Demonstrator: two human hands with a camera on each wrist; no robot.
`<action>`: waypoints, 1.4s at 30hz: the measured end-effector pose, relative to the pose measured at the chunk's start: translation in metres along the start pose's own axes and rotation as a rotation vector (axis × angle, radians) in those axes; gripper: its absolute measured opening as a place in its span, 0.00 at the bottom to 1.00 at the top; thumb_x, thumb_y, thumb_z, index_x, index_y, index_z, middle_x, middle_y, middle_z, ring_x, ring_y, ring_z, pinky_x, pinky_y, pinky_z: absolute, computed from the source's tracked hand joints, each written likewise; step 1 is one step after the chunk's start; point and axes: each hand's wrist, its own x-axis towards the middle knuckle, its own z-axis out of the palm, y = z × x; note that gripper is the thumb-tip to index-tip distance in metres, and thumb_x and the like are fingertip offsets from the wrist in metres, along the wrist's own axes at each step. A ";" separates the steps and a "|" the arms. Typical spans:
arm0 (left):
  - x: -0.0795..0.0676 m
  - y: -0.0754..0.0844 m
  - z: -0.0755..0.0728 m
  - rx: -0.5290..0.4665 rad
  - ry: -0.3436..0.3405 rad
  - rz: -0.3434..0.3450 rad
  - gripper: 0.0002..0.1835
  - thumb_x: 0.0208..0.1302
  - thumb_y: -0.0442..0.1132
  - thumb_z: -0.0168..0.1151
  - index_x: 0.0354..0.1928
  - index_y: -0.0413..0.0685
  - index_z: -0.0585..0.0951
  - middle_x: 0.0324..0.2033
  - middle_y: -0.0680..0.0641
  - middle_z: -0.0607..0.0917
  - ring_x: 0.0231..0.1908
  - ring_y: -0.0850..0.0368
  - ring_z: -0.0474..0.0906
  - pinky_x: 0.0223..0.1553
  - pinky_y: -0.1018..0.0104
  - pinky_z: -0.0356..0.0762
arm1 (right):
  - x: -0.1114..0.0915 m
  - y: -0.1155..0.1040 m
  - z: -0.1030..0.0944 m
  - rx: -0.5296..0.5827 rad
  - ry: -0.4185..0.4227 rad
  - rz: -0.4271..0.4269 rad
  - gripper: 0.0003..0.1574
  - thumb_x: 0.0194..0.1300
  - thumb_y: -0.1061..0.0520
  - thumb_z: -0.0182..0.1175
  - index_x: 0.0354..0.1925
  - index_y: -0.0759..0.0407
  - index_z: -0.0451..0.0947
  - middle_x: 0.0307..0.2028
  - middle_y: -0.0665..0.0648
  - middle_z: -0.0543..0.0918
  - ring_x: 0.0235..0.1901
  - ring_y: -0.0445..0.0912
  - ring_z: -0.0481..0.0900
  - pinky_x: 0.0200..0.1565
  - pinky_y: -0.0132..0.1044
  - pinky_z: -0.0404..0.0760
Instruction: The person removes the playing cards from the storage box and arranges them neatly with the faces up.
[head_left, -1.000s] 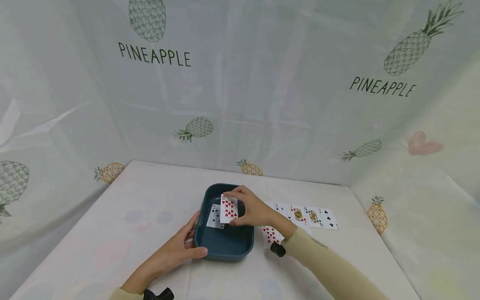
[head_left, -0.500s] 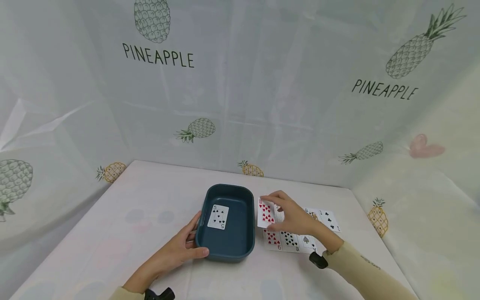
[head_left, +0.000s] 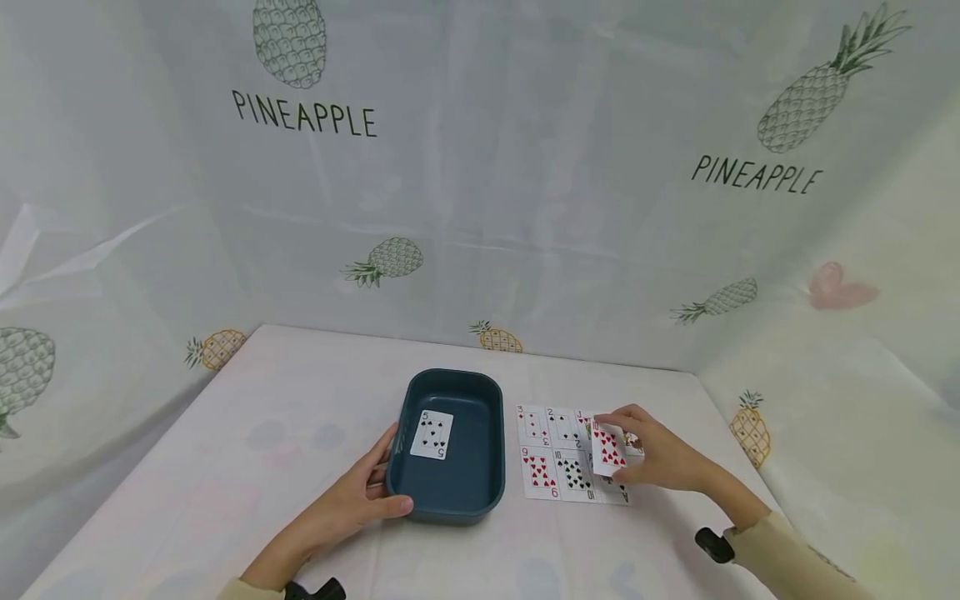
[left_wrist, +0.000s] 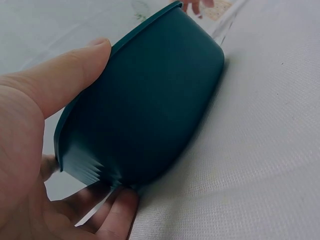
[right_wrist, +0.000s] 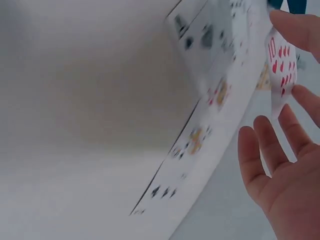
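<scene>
My right hand (head_left: 667,457) pinches a ten of hearts card (head_left: 608,450) by its edges between thumb and fingers, above two rows of face-up cards. In the right wrist view this ten of hearts (right_wrist: 283,62) stands tilted off the table. My left hand (head_left: 337,510) holds a dark teal plastic tray (head_left: 472,467) at its near left corner; in the left wrist view the thumb lies at the rim and fingers touch the lower side. Inside the tray lies a five of spades (head_left: 432,434). Part of both card rows is hidden behind the right hand and its card.
In the back row lie a three of diamonds (head_left: 533,427), a two of spades (head_left: 562,427) and a jack; in the front row, a nine of hearts (head_left: 540,475), a ten of spades (head_left: 574,476) and an ace. A pineapple-print curtain (head_left: 525,208) closes off the back.
The right hand has carried the ten of hearts from above the tray rightward, over the rows of cards. The five of spades stays in the tray, and the left hand has kept its place.
</scene>
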 end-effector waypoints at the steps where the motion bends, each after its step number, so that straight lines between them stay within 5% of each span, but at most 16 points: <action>1: 0.000 0.000 0.000 -0.002 -0.001 0.000 0.53 0.58 0.44 0.72 0.76 0.75 0.46 0.73 0.40 0.56 0.61 0.45 0.73 0.56 0.56 0.77 | -0.003 0.005 -0.001 -0.010 -0.005 0.010 0.53 0.46 0.53 0.79 0.69 0.51 0.68 0.59 0.52 0.67 0.55 0.49 0.70 0.47 0.50 0.80; 11: 0.001 -0.002 0.000 -0.011 0.002 0.006 0.53 0.58 0.44 0.72 0.76 0.74 0.46 0.72 0.40 0.57 0.61 0.46 0.73 0.55 0.57 0.77 | -0.035 0.041 -0.006 -0.068 -0.054 0.031 0.52 0.46 0.52 0.79 0.68 0.53 0.69 0.56 0.54 0.68 0.52 0.49 0.71 0.44 0.38 0.80; 23: 0.001 -0.003 -0.001 -0.020 -0.004 0.003 0.53 0.59 0.43 0.71 0.76 0.74 0.46 0.72 0.39 0.56 0.61 0.45 0.73 0.55 0.57 0.77 | -0.046 0.042 -0.011 -0.032 -0.200 0.166 0.49 0.47 0.49 0.77 0.66 0.45 0.70 0.58 0.54 0.64 0.47 0.50 0.71 0.43 0.37 0.77; 42: 0.001 -0.003 -0.001 -0.037 -0.028 0.020 0.53 0.60 0.42 0.71 0.76 0.73 0.45 0.73 0.39 0.55 0.62 0.45 0.73 0.55 0.58 0.78 | -0.041 0.047 -0.002 -0.136 -0.189 0.052 0.47 0.46 0.47 0.77 0.65 0.44 0.72 0.53 0.51 0.66 0.45 0.45 0.68 0.40 0.33 0.73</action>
